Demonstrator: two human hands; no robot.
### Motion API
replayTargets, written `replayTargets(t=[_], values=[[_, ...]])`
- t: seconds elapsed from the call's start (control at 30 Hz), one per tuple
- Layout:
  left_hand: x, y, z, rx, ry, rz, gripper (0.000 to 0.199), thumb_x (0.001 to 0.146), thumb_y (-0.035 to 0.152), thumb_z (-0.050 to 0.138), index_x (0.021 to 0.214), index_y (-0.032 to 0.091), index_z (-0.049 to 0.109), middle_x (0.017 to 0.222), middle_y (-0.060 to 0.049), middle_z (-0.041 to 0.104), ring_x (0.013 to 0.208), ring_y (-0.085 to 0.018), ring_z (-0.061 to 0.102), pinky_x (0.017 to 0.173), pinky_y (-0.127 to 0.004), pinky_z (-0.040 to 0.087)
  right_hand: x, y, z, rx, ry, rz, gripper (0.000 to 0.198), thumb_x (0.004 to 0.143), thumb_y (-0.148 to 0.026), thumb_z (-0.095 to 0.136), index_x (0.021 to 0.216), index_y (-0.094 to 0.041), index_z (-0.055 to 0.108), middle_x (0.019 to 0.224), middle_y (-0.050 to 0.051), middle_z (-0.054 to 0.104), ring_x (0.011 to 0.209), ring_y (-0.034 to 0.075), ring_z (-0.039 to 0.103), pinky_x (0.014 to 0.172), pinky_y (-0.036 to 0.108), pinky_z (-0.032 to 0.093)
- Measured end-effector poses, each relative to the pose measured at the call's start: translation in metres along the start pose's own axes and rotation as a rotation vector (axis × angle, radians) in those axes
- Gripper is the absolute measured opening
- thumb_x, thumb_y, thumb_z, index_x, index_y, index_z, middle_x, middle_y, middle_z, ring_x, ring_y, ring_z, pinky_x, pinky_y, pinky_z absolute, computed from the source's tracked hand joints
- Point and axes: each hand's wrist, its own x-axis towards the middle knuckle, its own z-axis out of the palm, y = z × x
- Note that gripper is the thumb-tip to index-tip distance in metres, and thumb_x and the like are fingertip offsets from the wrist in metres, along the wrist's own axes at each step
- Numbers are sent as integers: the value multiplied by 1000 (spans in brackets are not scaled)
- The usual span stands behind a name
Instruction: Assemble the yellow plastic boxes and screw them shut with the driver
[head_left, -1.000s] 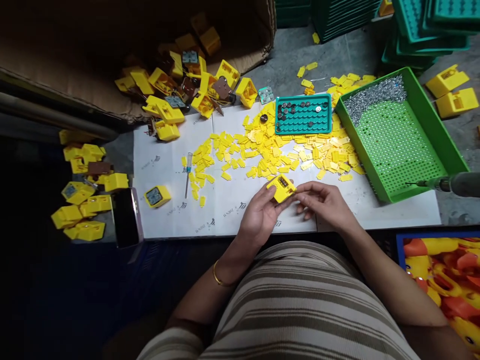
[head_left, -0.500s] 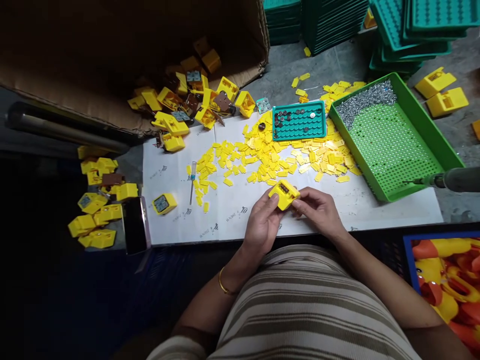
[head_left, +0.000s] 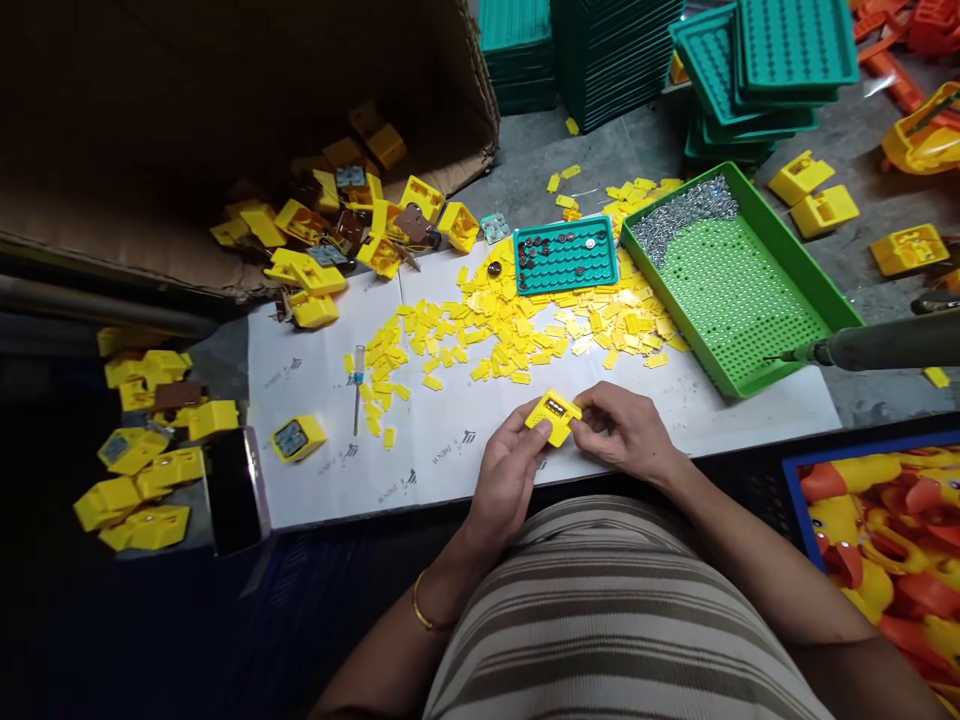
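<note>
Over the front of the white paper sheet (head_left: 450, 460), my left hand (head_left: 504, 475) grips a small yellow plastic housing (head_left: 555, 425), its thumb pressed on the face. A dark slot with shiny round pieces, which look like button cells, shows in the housing's upper face. At the right edge of the housing my right hand (head_left: 630, 432) is closed, thumb and forefinger pinching the corner. Whether a smaller part is between those fingertips cannot be made out. Beyond both hands lies a spread of small yellow flat covers (head_left: 517, 335), with a teal tray (head_left: 566, 275) of round cells on it.
A green perforated basket (head_left: 750, 280) with silver screws stands right, an electric screwdriver (head_left: 892, 343) reaching over it. Left are another yellow housing (head_left: 298, 438), a hand screwdriver (head_left: 358, 390) and a phone (head_left: 234, 490). A cardboard box (head_left: 442, 90) and stacked teal trays (head_left: 615, 60) stand behind.
The view has shifted, so the table things appear further left. The yellow housing is turned somewhat in my left hand, and my right fingers have drawn closer together at its right edge.
</note>
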Motion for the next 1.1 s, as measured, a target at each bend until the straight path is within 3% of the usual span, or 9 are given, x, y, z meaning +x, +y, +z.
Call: replayTargets(t=[0.17,0.3,0.43,0.53,0.6,0.73,0.8,0.9,1.1], values=[[3,10,-5,-25,102,1,38,66,22,79,100,15,65,96,-4,70,81,-13,64,68,-22,54,12,7,-35,-301,-130,-107,22,91,-36,57,102,-19,65,86,3,66,72,13,60,61,24,41],[6,16,-5,-16,91,-38,41,64,17,78,100,15,59,97,-4,69,84,-15,67,73,-27,57,28,14,-63,-790,-85,-125,22,95,-28,52,108,-25,69,97,7,62,87,20,57,56,27,32],[7,14,3,7,41,-74,46,66,13,75,106,18,53,97,-5,69,89,-18,69,79,-29,56,39,20,-70,-934,-190,-252,19,93,-28,54,98,-25,72,93,7,62,85,22,55,55,30,30],[8,11,10,35,-6,-94,54,71,13,71,121,21,52,100,-3,68,90,-17,69,83,-30,55,40,19,-67,-817,-141,-309,22,95,-26,49,100,-22,70,102,10,63,90,23,56,64,32,39],[10,9,13,42,-38,-93,53,74,14,68,124,23,53,105,-3,67,94,-16,68,87,-31,54,36,14,-63,-541,-84,-259,23,96,-27,46,100,-19,67,105,11,63,94,22,59,71,32,45],[14,3,14,20,-95,-52,43,78,17,64,119,22,56,112,-4,65,102,-17,64,93,-35,52,24,1,-50,225,-130,97,26,91,-40,55,97,-17,66,83,5,67,70,15,64,66,29,52],[14,1,15,46,-112,-24,41,78,18,64,119,22,56,115,-4,65,104,-17,63,95,-35,50,21,-4,-43,451,-133,287,34,80,-48,67,92,-16,67,74,3,67,59,13,61,59,28,52],[14,-3,16,124,-127,3,42,80,20,63,121,23,54,117,-4,65,105,-17,62,96,-34,48,19,-6,-37,503,-92,372,37,71,-50,75,81,-14,68,63,1,63,52,12,56,52,25,47],[12,-3,18,200,-159,31,43,81,22,61,123,21,52,116,-6,66,106,-18,63,98,-36,48,20,-12,-38,189,-126,256,18,80,-32,66,80,-16,73,69,2,69,59,11,57,56,23,42]])
